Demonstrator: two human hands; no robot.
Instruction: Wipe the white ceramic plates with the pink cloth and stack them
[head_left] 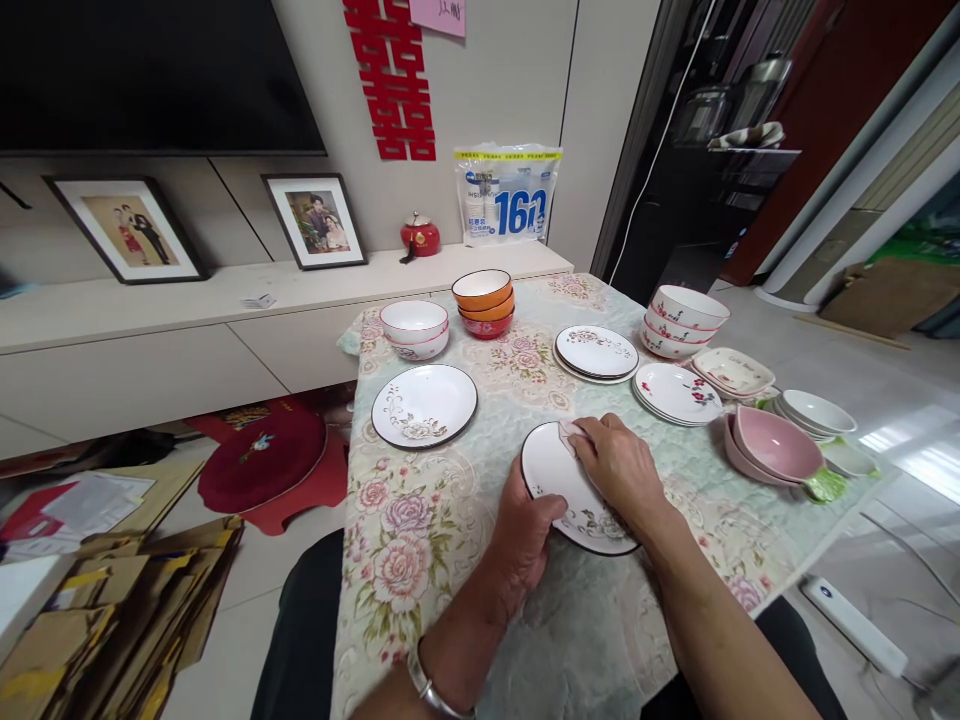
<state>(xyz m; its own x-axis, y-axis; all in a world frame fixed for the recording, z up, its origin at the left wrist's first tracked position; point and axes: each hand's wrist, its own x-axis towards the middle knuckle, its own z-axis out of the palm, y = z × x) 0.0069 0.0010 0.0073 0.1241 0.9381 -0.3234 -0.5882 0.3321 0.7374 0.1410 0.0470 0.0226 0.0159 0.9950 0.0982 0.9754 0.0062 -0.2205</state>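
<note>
A white plate [559, 475] with a dark rim and a brown floral print is tilted up above the table in front of me. My left hand [525, 520] grips its left edge, thumb on the face and fingers underneath. Against the plate's upper face my right hand [616, 465] presses a small pale cloth or tissue [568, 432], pinched in its fingers. A similar dark-rimmed plate [424, 404] lies flat to the left. Farther back on the right rests a stack of plates [598, 352] with the same pattern on top.
White bowls [415, 328] and orange and red bowls [484, 300] stand at the back. Along the right are stacked bowls [681, 322], flowered plates [677, 393], square dishes [733, 371], pink bowls [776, 447] and small white bowls [816, 412]. A floral tablecloth [420, 540] covers the table; a red stool [262, 455] stands left.
</note>
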